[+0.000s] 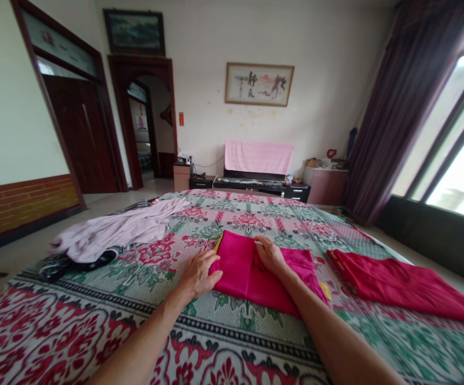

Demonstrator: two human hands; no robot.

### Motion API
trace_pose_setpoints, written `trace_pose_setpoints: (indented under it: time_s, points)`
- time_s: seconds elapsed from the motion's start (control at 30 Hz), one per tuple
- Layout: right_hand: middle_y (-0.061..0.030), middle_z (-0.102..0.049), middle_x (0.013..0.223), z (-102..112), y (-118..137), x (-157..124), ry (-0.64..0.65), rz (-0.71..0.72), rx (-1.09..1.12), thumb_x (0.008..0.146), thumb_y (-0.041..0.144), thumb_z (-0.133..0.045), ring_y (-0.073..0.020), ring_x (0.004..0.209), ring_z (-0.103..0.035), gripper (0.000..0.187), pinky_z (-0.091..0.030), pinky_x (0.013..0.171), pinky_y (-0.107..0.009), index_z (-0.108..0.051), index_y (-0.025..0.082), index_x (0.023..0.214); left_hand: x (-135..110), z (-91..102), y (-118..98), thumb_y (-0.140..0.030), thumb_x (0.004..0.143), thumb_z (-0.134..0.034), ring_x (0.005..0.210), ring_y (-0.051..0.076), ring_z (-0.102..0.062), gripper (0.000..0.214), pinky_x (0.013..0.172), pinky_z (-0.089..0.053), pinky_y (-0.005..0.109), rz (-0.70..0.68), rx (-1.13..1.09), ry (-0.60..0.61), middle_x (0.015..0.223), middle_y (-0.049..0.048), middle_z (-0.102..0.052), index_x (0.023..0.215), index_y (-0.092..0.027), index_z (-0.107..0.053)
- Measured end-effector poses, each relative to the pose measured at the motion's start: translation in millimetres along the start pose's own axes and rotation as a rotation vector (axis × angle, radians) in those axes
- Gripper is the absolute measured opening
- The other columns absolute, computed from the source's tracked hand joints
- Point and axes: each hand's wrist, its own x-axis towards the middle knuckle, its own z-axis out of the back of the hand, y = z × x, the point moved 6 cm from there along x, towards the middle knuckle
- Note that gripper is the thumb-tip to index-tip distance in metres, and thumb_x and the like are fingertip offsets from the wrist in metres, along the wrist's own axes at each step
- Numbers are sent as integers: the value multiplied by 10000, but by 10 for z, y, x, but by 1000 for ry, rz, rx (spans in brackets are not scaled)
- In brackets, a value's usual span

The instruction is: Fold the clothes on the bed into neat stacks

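A bright magenta cloth [234, 267], perhaps a garment, lies partly folded on the patterned bedspread in front of me. Yellow and black trim shows at its upper left corner, and a bit of yellow sticks out at its right end. My left hand [202, 274] rests along the cloth's left edge, thumb apart from the fingers and lying on the fabric. On the middle of the cloth, my right hand [271, 256] has its fingers bent around a bunched part; its fingertips are partly hidden. The right part of the cloth is rumpled beneath my right forearm.
A red folded garment [400, 283] lies on the bedspread [135, 326] to the right. To the left is a heap of pale pink clothing [123, 230] over a black-and-white patterned piece [67, 264]. Beyond the bed stands a low black cabinet [298, 192].
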Motion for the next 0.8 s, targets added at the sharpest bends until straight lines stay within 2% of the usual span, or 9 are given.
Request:
trace_pose_setpoints:
  time_s: [0.1, 0.2, 0.37, 0.47, 0.57, 0.7, 0.8]
  points:
    - [-83, -664, 1154, 80, -120, 19, -86, -120, -66, 848, 159, -401, -184, 1048, -611, 355, -425, 943, -282, -649, 180, 1102, -7, 0, 14, -262, 771, -569, 1238, 218, -509, 411, 1078, -374, 383, -18, -25, -3, 1339, 94, -557, 1172, -198, -629]
    - [-80, -680, 1112, 90, -152, 26, -91, -131, -102, 816, 153, -440, -193, 1010, -621, 335, -427, 922, -284, -673, 182, 1054, -1, 51, -46, -196, 743, -561, 1237, 211, -509, 427, 1071, -391, 360, -54, -21, -49, 1332, 96, -558, 1163, -190, -633]
    - [-62, -714, 984, 32, -136, 18, -31, -129, -111, 784, 140, -454, -187, 918, -640, 303, -442, 825, -258, -712, 195, 934, 164, 149, -425, -185, 786, -523, 1100, 208, -588, 299, 1024, -434, 352, -117, 61, -145, 1193, 86, -633, 1036, -195, -686]
    - [-62, -721, 937, 8, -131, 8, 1, -127, -146, 802, 171, -458, -182, 880, -646, 293, -437, 790, -250, -731, 198, 903, 384, 34, -715, -232, 811, -524, 988, 199, -613, 229, 960, -462, 330, -167, 101, -89, 1023, 85, -670, 949, -182, -700]
    - [-57, -724, 939, 9, -127, -4, 9, -126, -166, 810, 180, -461, -171, 871, -645, 296, -433, 777, -238, -740, 207, 903, 614, -179, -862, -269, 822, -517, 954, 205, -609, 219, 926, -464, 331, -148, 159, -6, 925, 87, -664, 903, -175, -697]
    - [-53, -726, 949, 14, -103, -20, 12, -126, -185, 808, 176, -463, -168, 889, -641, 298, -432, 771, -232, -746, 220, 892, 797, -422, -806, -369, 815, -533, 960, 231, -605, 270, 890, -461, 347, -9, 255, 71, 932, 103, -653, 897, -166, -691]
    - [-54, -719, 995, 20, -81, -29, 16, -132, -186, 809, 182, -468, -173, 913, -637, 298, -435, 790, -244, -743, 222, 917, 830, -477, -731, -440, 810, -537, 965, 248, -602, 340, 846, -465, 350, 66, 277, 70, 978, 113, -643, 958, -171, -683]
